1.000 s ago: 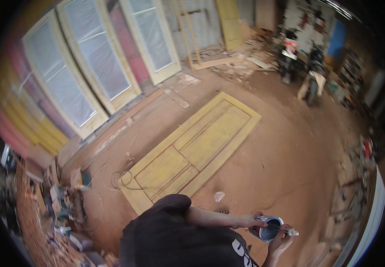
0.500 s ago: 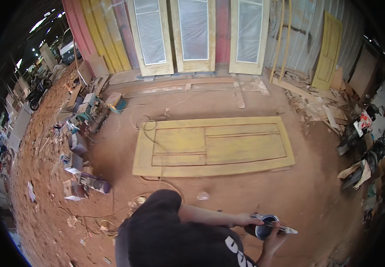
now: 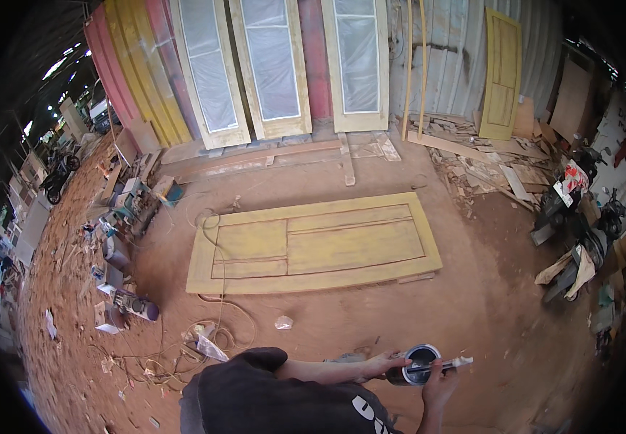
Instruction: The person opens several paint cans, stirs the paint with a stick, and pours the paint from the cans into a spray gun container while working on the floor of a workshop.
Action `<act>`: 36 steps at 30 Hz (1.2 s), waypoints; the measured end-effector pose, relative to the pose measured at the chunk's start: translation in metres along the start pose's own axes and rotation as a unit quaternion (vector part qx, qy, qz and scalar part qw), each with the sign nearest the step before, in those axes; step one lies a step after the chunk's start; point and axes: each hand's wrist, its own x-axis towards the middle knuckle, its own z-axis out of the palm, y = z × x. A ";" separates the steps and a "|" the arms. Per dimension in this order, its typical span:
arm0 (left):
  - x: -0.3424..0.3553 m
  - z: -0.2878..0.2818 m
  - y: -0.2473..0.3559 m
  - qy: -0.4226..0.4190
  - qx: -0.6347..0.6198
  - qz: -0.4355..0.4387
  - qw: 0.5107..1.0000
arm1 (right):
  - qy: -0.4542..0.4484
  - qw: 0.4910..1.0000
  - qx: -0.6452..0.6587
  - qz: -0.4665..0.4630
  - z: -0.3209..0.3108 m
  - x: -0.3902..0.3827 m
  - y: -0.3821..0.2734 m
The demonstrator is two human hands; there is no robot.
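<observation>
Low on the right is a round can [image 3: 423, 353] with a pale rim and a dark inside. My left hand [image 3: 382, 364] grips its left side, the forearm stretched out across from the dark shirt. At the can's right edge, my right hand [image 3: 439, 385] is closed around a slim brush-like tool [image 3: 462, 362]. Its whitish end sticks out to the right, while the other part lies over the can's mouth. Beyond my hands, a yellow panelled door [image 3: 349, 246] lies flat on the ground; neither hand touches it.
A hose [image 3: 244, 311] loops over the door's left end and the ground. Spray-dusted tools and boxes [image 3: 114, 278] line the left. Glazed door frames [image 3: 269, 72] and another yellow door [image 3: 501, 72] lean at the back. Scrap wood [image 3: 472, 173] and motorbikes [image 3: 588, 231] stand right.
The view has shifted, so the door and background appear farther left. The can has tilted a little, and the tool now lies lower across its mouth. Both hands keep their grips.
</observation>
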 end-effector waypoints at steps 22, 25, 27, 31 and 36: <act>0.273 0.192 0.137 -0.025 0.086 0.057 0.994 | 0.044 0.996 -0.022 -0.069 -0.214 0.269 0.095; 0.307 0.260 0.123 -0.008 0.044 0.072 0.996 | 0.057 0.997 0.007 -0.041 -0.272 0.290 0.108; 0.324 0.306 0.124 -0.016 0.021 0.060 0.998 | 0.042 0.998 0.021 -0.052 -0.317 0.296 0.118; 0.352 0.393 0.139 -0.068 0.023 0.030 0.997 | 0.010 0.997 0.012 -0.082 -0.413 0.312 0.146; 0.404 0.499 0.148 -0.099 0.084 -0.007 0.992 | 0.104 0.989 -0.101 0.014 -0.524 0.334 0.198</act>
